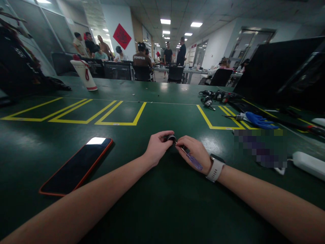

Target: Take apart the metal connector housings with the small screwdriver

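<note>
Near the middle of the green table, my left hand [157, 146] pinches a small dark round part [171, 138] with a metallic rim between thumb and fingers. What kind of part it is I cannot make out. My right hand [194, 152] is closed on a screwdriver [194, 161] with a clear purple handle. Its thin metal shaft points up and left toward the round part, and the tip is close to the rim; whether it touches is too small to tell. The handle lies along my right palm, above the wristwatch [215, 167].
A phone [77, 166] in an orange case lies at left. Behind it stands a white tumbler [85, 74] with a red strap. At right are blue gloves [260, 120], several dark tools [215, 96], a white power strip [309, 165] and a large black screen [279, 67]. People work farther back.
</note>
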Demonstrator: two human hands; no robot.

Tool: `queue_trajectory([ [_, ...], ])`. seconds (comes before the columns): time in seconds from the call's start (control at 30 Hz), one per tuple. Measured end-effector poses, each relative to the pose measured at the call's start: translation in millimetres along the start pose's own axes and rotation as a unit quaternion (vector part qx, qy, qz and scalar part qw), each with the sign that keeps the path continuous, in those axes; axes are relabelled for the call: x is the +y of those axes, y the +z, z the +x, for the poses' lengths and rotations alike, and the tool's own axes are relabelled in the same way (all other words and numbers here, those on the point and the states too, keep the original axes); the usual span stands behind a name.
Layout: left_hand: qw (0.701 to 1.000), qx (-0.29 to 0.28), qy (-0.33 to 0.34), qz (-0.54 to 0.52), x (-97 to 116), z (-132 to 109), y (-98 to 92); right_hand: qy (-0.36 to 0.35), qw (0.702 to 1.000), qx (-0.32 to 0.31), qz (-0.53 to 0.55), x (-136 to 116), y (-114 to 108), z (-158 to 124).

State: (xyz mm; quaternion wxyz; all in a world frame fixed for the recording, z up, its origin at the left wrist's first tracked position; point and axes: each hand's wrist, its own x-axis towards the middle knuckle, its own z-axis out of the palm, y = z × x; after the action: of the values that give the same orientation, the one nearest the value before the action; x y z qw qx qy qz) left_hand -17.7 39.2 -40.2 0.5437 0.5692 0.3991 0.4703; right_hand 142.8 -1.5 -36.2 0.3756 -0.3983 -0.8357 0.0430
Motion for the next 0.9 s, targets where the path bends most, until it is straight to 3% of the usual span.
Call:
queue_trajectory([
  [0.53,1.0,-0.017,-0.003,0.01,6.0,-4.1,4.7,-0.035,0.999,0.033,-0.018,3.5,2.3,0.0],
  [0.9,1.0,0.004,-0.001,0.019,6.7,-3.7,7.2,-0.052,0.997,0.054,-0.009,0.5,1.5,0.5],
])
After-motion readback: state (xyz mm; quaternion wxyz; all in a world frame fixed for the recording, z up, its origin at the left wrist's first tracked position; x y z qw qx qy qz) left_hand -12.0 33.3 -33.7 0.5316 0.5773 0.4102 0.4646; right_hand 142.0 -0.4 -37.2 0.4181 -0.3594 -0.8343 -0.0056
